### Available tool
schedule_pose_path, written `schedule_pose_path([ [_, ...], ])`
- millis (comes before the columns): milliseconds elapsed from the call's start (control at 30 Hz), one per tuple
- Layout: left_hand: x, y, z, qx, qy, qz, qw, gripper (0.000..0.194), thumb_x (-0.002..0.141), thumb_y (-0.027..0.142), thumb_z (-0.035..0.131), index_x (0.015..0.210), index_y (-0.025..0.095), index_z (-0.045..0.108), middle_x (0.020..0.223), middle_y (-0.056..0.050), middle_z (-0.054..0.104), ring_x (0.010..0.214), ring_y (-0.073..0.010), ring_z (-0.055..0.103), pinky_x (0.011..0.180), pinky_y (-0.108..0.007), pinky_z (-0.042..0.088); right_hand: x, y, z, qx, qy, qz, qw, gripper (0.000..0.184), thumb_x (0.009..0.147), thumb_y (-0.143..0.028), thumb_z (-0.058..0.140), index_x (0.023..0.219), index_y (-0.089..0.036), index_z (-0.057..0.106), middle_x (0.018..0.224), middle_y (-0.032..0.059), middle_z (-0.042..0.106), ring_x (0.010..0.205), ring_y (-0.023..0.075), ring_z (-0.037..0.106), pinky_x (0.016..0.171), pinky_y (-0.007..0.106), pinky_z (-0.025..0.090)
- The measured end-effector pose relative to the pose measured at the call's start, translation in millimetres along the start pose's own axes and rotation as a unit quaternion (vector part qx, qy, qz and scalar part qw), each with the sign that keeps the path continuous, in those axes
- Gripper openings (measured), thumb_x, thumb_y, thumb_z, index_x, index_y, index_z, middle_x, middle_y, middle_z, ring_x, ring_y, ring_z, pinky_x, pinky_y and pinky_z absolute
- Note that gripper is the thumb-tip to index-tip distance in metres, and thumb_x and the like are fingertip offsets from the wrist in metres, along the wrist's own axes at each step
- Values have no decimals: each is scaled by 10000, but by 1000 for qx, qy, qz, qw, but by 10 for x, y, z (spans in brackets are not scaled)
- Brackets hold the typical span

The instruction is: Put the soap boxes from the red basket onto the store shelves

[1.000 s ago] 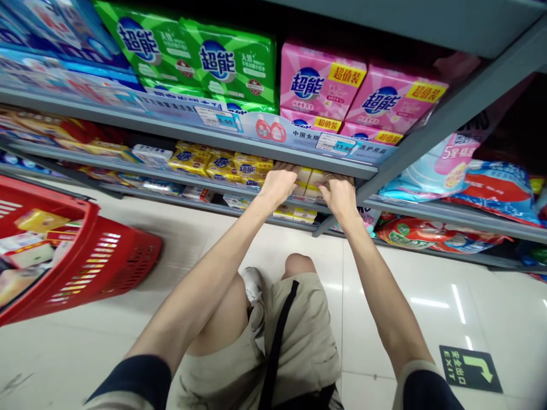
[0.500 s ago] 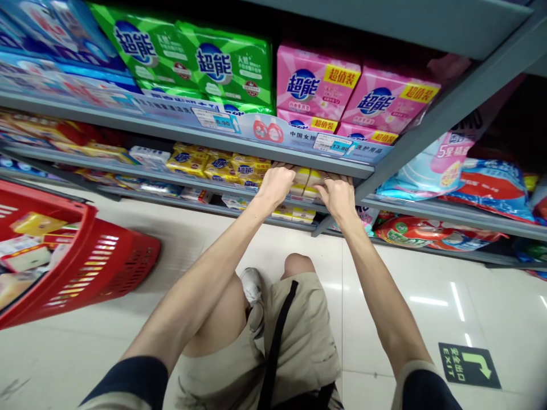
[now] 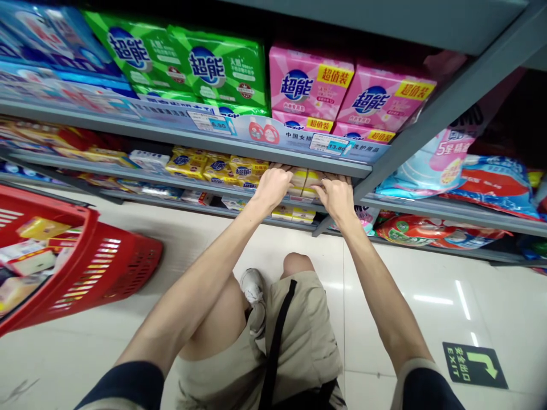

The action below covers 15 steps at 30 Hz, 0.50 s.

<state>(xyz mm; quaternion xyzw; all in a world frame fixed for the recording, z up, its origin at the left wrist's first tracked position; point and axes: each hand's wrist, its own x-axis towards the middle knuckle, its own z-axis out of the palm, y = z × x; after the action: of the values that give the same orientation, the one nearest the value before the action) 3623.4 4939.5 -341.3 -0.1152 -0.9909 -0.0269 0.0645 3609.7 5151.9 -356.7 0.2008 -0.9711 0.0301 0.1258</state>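
Yellow-and-white soap packs (image 3: 311, 181) stand side by side on the shelf below the price strip. My left hand (image 3: 274, 185) grips them from the left, its fingers reaching over the top and partly hidden. At their right end my right hand (image 3: 336, 196) holds on with the thumb at the front and the fingers curled over the top. Left of my left hand sit several yellow soap packs (image 3: 217, 169) with blue lettering.
Green soap packs (image 3: 226, 71) and pink soap boxes (image 3: 310, 85) fill the shelf above. A red shopping basket (image 3: 115, 267) with packages stands on the floor at left. A grey upright (image 3: 427, 119) divides off detergent bags (image 3: 431, 168). An exit sign (image 3: 474, 364) marks the floor.
The view has shifted slightly. Both hands stay at the yellow-and-white packs with almost the same grip; nothing has visibly left the shelf.
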Motion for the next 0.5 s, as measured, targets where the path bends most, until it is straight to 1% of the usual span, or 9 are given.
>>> schedule_pose_path([
  [167,-16,1,-22,-2,6,11,1000,192,974,238,667,1074,109,768,971,-202,791,1025,-366,738,836,-403,517,-7,62,43,24,17,-10,1000,409,1055,-492,553,1017,-156,784,936,162,799,930,304,710,767,343,420],
  [267,-17,2,-43,-4,1,3,1000,205,979,263,673,1075,111,772,983,-199,794,1037,-357,737,844,-396,521,-18,82,74,30,22,-17,999,410,1056,-491,550,1038,-153,782,943,162,797,928,302,711,781,341,426],
  [367,-12,-13,-39,-10,-2,-4,1000,192,980,262,672,1077,132,774,984,-181,797,1030,-336,738,827,-375,519,-25,81,89,25,26,-22,999,402,1060,-479,540,1058,-154,776,961,171,791,958,311,698,807,348,427],
  [500,-14,-27,-12,-1,4,9,1000,222,988,286,654,1108,131,758,987,-172,793,1023,-328,736,816,-370,509,-29,54,107,32,31,-17,999,408,1058,-482,537,1042,-148,771,974,182,787,989,321,686,855,362,433],
])
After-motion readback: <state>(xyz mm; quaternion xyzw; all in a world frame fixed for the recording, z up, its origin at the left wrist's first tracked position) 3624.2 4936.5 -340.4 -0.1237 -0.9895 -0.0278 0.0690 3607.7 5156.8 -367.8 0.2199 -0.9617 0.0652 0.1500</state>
